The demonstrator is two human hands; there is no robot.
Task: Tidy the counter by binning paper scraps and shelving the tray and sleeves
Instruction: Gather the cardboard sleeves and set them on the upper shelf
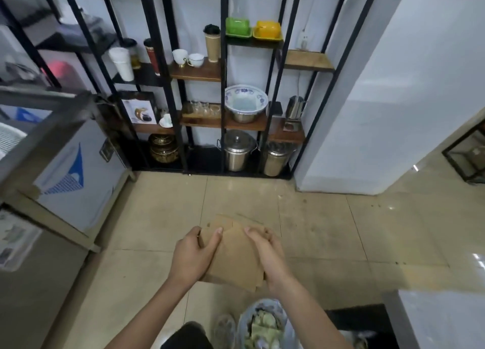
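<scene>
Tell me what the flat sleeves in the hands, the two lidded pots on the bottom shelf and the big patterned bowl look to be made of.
Sleeves: matte brown kraft card or paper, thin, flat, dull.
Lidded pots: polished metal, likely stainless steel, given the mirror-like reflections.
Patterned bowl: white with blue motifs, glossy, probably ceramic or enamel; it sits in a shiny metal bowl.

Soft, even indoor light; glare spots on the glossy floor tiles [328,243]; wide-angle bending and blur toward the edges.
</scene>
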